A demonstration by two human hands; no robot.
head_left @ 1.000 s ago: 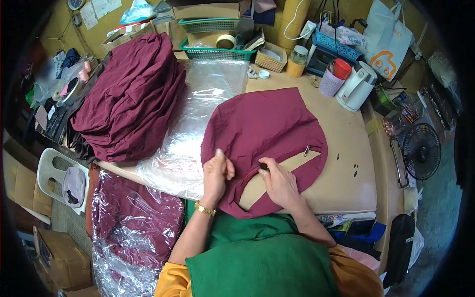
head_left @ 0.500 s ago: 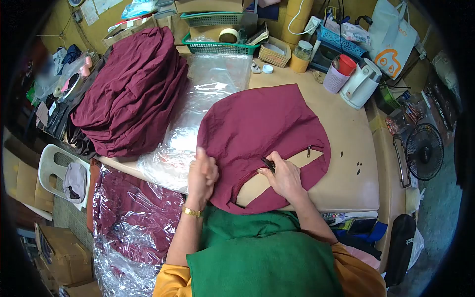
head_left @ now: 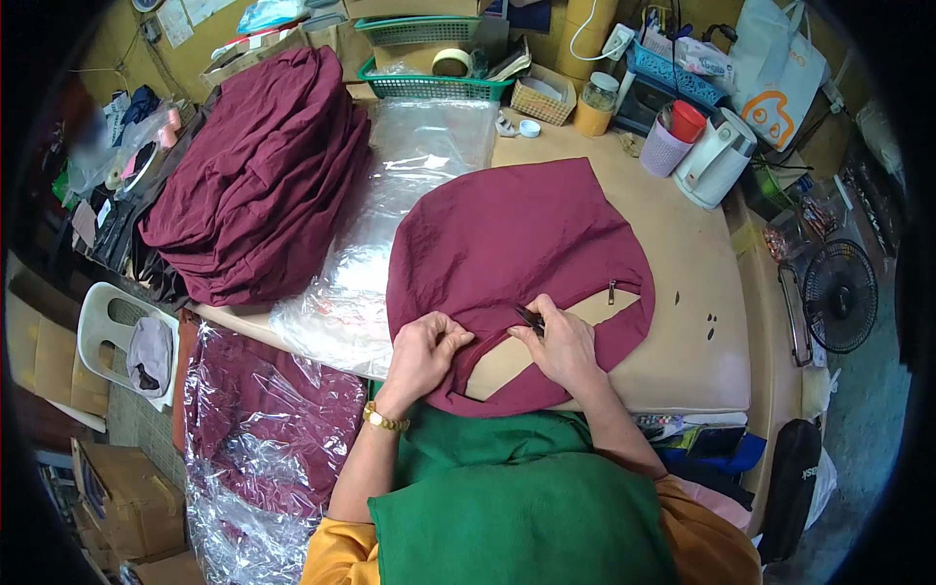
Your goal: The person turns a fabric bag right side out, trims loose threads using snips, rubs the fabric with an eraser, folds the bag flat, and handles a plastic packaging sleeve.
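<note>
A white kettle point(head_left: 720, 164) stands upright on the table point(head_left: 673, 366). Just left of the kettle is a lilac cup point(head_left: 662, 154), with a red cup point(head_left: 687, 123) showing at its top. Behind the kettle sits a blue basket point(head_left: 673, 77), and behind it to the right is a white bag point(head_left: 768, 73) with an orange drawing. Farther left of the kettle come a lidded jar point(head_left: 591, 115), a wicker basket point(head_left: 542, 100) and a green basket point(head_left: 429, 89) with a tape roll point(head_left: 452, 56). To the kettle's right, and nearer, is a black fan point(head_left: 841, 297). Well apart from the kettle, far left and nearer, a white chair point(head_left: 101, 329) bears a grey cloth point(head_left: 148, 351); nearer yet lies a cardboard box point(head_left: 136, 507).
</note>
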